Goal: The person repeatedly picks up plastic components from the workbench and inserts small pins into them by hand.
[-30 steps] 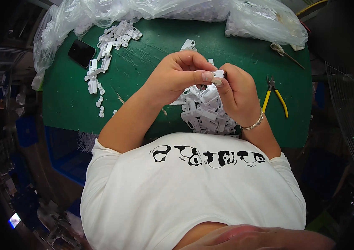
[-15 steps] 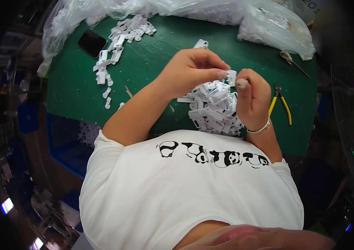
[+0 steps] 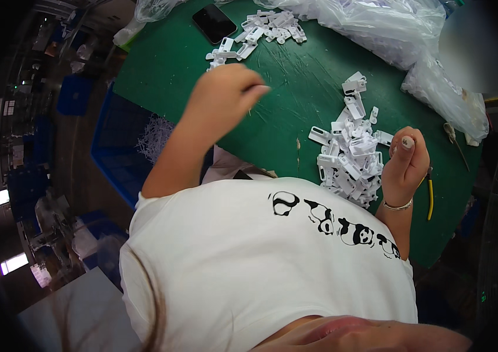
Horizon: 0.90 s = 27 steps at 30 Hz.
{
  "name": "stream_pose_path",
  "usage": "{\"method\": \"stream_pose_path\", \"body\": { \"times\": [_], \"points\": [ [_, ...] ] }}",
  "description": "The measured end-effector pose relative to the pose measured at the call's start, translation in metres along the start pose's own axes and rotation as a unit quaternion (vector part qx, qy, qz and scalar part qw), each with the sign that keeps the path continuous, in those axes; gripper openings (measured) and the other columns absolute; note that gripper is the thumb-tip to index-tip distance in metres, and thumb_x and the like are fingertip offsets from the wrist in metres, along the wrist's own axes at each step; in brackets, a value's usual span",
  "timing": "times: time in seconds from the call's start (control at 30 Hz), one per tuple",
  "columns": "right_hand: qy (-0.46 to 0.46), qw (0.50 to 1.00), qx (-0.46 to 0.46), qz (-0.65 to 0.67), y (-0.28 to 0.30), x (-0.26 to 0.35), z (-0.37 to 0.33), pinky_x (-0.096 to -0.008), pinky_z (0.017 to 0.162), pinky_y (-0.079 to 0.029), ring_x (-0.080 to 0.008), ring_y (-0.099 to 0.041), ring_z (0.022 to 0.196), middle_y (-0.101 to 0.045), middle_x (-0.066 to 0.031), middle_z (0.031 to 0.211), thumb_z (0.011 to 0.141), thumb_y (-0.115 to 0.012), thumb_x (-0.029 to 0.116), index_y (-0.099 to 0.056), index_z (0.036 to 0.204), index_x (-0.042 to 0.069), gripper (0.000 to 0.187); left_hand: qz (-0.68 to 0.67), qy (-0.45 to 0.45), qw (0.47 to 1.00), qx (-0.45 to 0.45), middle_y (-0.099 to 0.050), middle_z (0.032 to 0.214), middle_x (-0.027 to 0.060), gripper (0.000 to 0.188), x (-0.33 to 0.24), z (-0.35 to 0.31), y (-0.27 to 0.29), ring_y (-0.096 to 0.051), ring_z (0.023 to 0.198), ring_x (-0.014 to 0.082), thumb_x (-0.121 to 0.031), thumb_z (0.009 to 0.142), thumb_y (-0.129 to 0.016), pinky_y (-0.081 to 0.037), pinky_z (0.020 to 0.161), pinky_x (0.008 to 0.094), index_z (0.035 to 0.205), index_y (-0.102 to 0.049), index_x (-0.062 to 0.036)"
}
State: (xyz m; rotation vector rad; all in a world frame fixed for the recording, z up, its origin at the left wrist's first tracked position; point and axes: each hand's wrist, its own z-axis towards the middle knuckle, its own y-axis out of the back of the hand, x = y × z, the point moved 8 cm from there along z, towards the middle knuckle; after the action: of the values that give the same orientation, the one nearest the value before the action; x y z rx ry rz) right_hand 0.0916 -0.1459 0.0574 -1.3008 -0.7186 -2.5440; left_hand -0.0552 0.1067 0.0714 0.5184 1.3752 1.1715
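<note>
My left hand [image 3: 228, 91] is over the left part of the green table, closed, its thumb and fingertips together. What it holds, if anything, cannot be made out. It covers the near end of a scattered group of small white plastic parts [image 3: 275, 27]. On the right, my right hand [image 3: 406, 161] is raised with its fingers curled in and the thumb on top. Anything inside that grip is hidden. Just left of it lies a larger pile of white plastic parts [image 3: 349, 161], flat pieces with slots; one sticks out close to the fingers.
Clear plastic bags [image 3: 372, 29] of white pieces line the far side of the green table [image 3: 278, 120]. A black phone [image 3: 215, 23] lies far left. Yellow-handled pliers [image 3: 430, 199] are partly behind my right hand, with a thin pointed tool [image 3: 451, 134] beyond. A blue bin [image 3: 102, 144] stands at left.
My hands have parted: the left swung left from above the pile to the scattered parts, and the white part between them no longer shows. The whole view has turned.
</note>
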Motion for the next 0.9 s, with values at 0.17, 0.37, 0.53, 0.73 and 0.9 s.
{"method": "stream_pose_path", "body": {
  "times": [0.17,0.37,0.53,0.73,0.9],
  "points": [
    [-0.007,1.000,0.023,0.005,-0.009,-0.005,0.000,-0.0253,0.049,-0.026,-0.0099,-0.033,0.054,-0.039,-0.0013,0.061,0.099,-0.046,0.021,-0.048,0.075,0.001,0.031,0.117,0.167,0.977,0.055,-0.062,0.080,0.0126,0.018,0.067,-0.059,-0.006,-0.060,0.073,0.0250,-0.015,0.077,-0.069,-0.046,0.065,0.0351,0.086,-0.065,-0.0006],
    [-0.006,1.000,0.029,0.010,-0.014,-0.008,-0.001,-0.0250,0.049,-0.027,-0.0098,-0.033,0.053,-0.038,-0.0008,0.060,0.098,-0.048,0.020,-0.048,0.076,0.002,0.029,0.048,0.183,0.979,0.082,-0.061,0.086,0.0144,0.020,0.068,-0.057,-0.038,-0.060,0.073,0.0255,-0.013,0.076,-0.069,-0.047,0.066,0.0347,0.088,-0.062,0.0001],
    [0.008,1.000,0.030,0.006,-0.010,-0.005,0.000,-0.0254,0.049,-0.029,-0.0105,-0.035,0.052,-0.040,-0.0018,0.060,0.098,-0.050,0.019,-0.050,0.077,0.001,0.027,-0.243,0.183,0.950,0.061,-0.064,0.090,0.0092,0.017,0.040,-0.030,-0.051,-0.060,0.073,0.0148,-0.010,0.083,-0.067,-0.051,0.065,0.0296,0.094,-0.059,-0.0003],
    [0.005,1.000,0.023,-0.005,-0.007,-0.003,0.004,-0.0300,0.048,-0.033,-0.0191,-0.039,0.050,-0.043,-0.0073,0.059,0.095,-0.053,0.018,-0.052,0.077,0.001,0.025,-0.677,0.131,0.713,0.125,-0.063,0.093,0.0067,0.012,-0.043,0.026,-0.078,-0.063,0.080,0.0141,-0.008,0.089,-0.062,-0.056,0.074,0.0267,0.100,-0.059,-0.0023],
    [-0.006,0.999,0.026,-0.019,-0.005,-0.002,0.009,-0.0313,0.047,-0.035,-0.0200,-0.042,0.050,-0.044,-0.0080,0.061,0.092,-0.059,0.024,-0.050,0.077,0.001,0.028,-0.741,0.121,0.651,0.109,-0.063,0.090,0.0070,0.007,-0.093,0.058,-0.099,-0.061,0.082,0.0136,-0.006,0.092,-0.058,-0.049,0.076,0.0302,0.099,-0.058,-0.0048]
  ]
}}
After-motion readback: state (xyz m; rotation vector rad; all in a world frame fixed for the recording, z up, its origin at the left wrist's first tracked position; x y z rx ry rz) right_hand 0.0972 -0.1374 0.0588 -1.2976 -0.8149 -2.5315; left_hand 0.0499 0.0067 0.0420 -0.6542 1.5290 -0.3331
